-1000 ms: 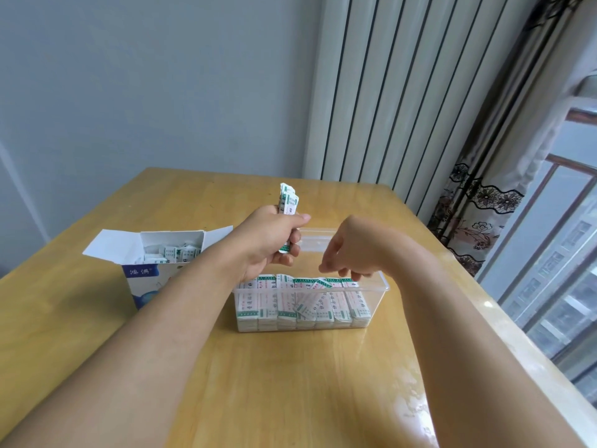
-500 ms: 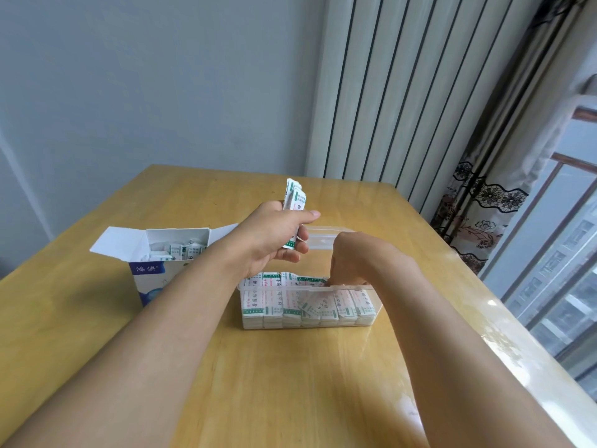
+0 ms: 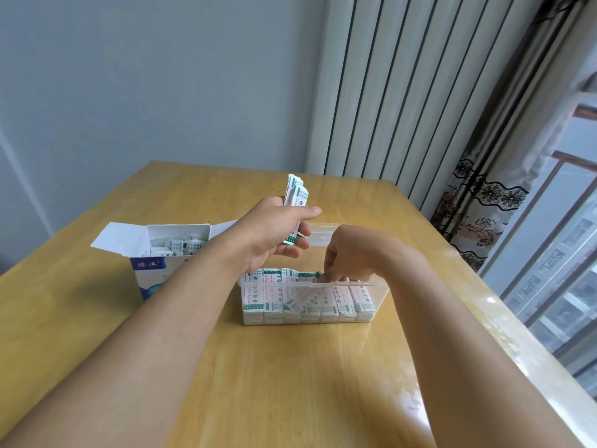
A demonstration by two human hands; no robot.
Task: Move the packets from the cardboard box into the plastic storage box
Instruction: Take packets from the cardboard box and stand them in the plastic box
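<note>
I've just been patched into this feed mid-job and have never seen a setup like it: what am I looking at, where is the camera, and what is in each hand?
There is no machine here: a person works with two bare hands, and the single picture comes from a wide-angle camera on their head, looking forward and down. On the light wooden table stand an open white and blue cardboard box with small packets inside, and to its right a clear plastic storage box with rows of white and green paper packets. The left hand grips a small bunch of the same packets above the clear box. The right hand reaches down into the clear box among the packets; whether it pinches one is hidden.
</note>
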